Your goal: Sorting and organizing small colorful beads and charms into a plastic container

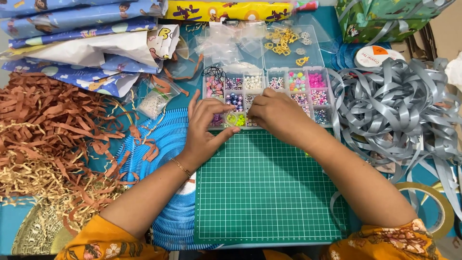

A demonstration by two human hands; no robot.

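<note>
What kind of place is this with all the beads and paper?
It looks like a home craft table, probably for making jewellery and wrapping gifts. Both hands, left and right, reach into a clear bead organiser box beside a green cutting mat, grey ribbon and rolled wrapping paper.

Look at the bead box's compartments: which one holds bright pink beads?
The compartment at the right end of the bead box's top row, holding pink beads. Its neighbours hold mixed-colour, white or paler beads.
</note>
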